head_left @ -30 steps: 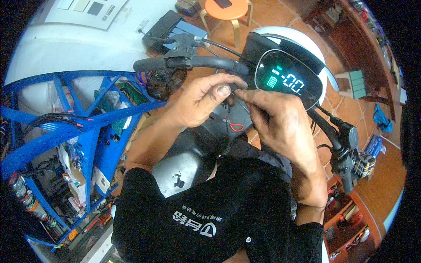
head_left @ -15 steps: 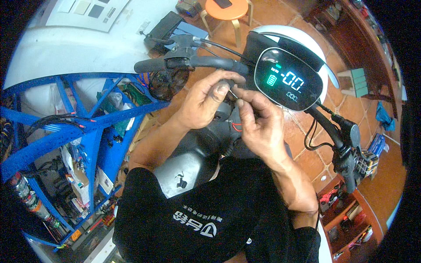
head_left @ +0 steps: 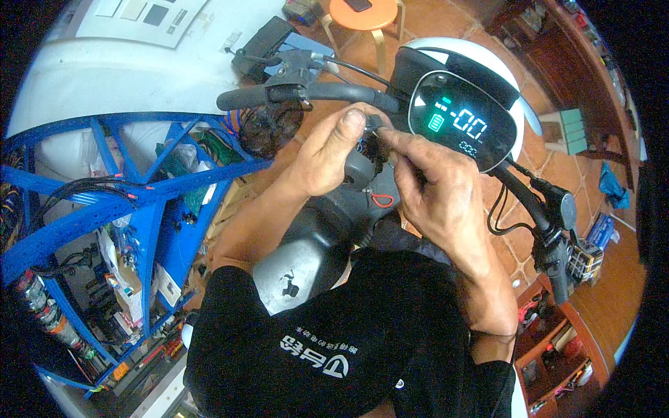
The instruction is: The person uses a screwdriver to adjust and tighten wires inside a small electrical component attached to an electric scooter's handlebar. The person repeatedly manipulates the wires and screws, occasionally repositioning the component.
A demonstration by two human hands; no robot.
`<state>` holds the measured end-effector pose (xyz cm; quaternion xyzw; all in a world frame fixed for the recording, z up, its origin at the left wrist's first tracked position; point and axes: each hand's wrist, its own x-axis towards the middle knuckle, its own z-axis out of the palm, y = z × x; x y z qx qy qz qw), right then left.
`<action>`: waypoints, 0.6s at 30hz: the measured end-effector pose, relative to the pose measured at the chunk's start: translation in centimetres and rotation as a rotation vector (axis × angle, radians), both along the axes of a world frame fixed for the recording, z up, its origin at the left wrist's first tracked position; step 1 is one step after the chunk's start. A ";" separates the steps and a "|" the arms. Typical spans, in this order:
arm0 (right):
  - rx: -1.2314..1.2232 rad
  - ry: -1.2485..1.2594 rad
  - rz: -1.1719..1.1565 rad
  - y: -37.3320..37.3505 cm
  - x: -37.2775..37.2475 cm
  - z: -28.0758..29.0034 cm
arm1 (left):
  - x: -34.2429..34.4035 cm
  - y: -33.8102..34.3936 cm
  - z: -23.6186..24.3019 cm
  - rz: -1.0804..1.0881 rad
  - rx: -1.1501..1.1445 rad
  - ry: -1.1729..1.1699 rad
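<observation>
My left hand [head_left: 327,153] pinches a small dark part [head_left: 373,125] just below the left handlebar [head_left: 334,93]. My right hand [head_left: 435,184] is bent over with its fingertips at that same part; exactly what they grip is too small and hidden to tell. Behind my fingers is a round black housing [head_left: 359,170] on the dark scooter body [head_left: 300,268], with a red loop [head_left: 381,200] hanging beside it. Up and to the right, a lit display [head_left: 460,122] shows green and white symbols.
A blue metal rack [head_left: 104,202] with cables, parts and tools fills the left. An orange stool [head_left: 362,14] stands behind the scooter on tiles. The right handlebar [head_left: 536,216] reaches toward a wooden cabinet [head_left: 592,306]. A mint-green box [head_left: 564,132] sits at the right.
My left hand has risen slightly with the small part. My right hand dipped and turned half a second ago, then came back up, fingertips at the part again.
</observation>
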<state>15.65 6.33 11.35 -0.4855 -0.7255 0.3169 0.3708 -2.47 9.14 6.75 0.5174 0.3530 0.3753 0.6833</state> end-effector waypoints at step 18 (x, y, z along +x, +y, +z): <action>0.012 -0.018 0.056 0.7 0.1 0.3 | 0.4 -0.3 -0.5 0.142 -0.136 -0.170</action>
